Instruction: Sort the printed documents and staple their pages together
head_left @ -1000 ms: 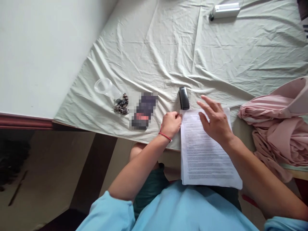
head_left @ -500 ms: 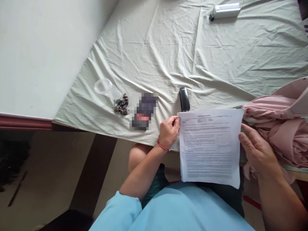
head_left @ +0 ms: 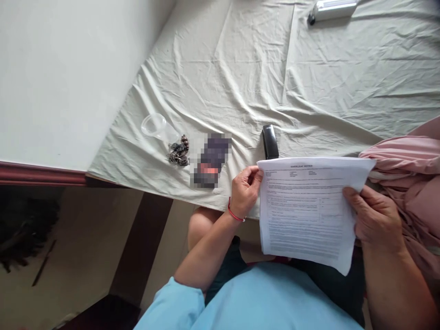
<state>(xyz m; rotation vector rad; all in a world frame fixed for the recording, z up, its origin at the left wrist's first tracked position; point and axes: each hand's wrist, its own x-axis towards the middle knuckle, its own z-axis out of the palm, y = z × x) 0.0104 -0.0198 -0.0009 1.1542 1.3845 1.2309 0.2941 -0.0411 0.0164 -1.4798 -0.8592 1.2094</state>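
Several printed paper sheets (head_left: 305,215) are held together as a stack above my lap, overlapping the table's front edge. My left hand (head_left: 245,190) pinches their upper left corner between thumb and fingers. On the right side, my right hand (head_left: 376,217) grips the sheets with the thumb on the printed face and the fingers behind, bending that edge. The fingers behind the paper are hidden. Just beyond the stack's top edge lies a black stapler (head_left: 270,141), its near end close to the paper.
On the cloth-covered table (head_left: 247,87) lie a clear plastic cup (head_left: 156,126), a bunch of keys (head_left: 179,152) and a pixelated dark, flat object (head_left: 213,158). A silver bottle (head_left: 333,10) lies at the back. Pink fabric (head_left: 409,169) is heaped at the right.
My right hand has closed further onto the sheets, its thumb now on the printed face, and their right edge bends outward. The whole view has shifted slightly.
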